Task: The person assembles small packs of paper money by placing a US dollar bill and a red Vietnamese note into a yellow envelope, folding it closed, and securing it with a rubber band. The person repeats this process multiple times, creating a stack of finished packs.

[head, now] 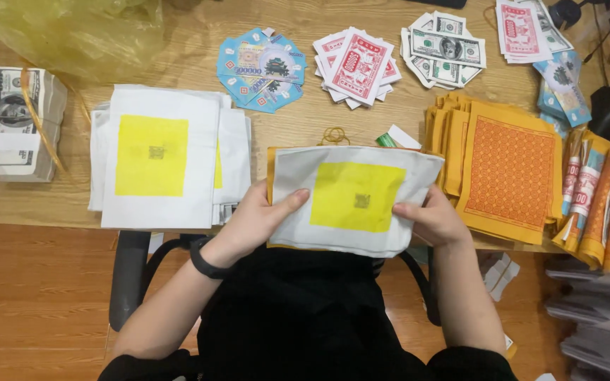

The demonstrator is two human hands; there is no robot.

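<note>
White paper sheet with yellow square (356, 200), held at the table edge (30, 212).
I see left hand (259, 220) and right hand (432, 220) pinching its sides.

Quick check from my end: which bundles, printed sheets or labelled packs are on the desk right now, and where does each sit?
White sheets with a yellow square: held by the left hand and right hand.
Matching white stack: left of them.
Banded banknote bundle: far left.
Blue note fan: top centre.
Red-and-white note fan: beside it.
Orange patterned sheets: right.
</note>
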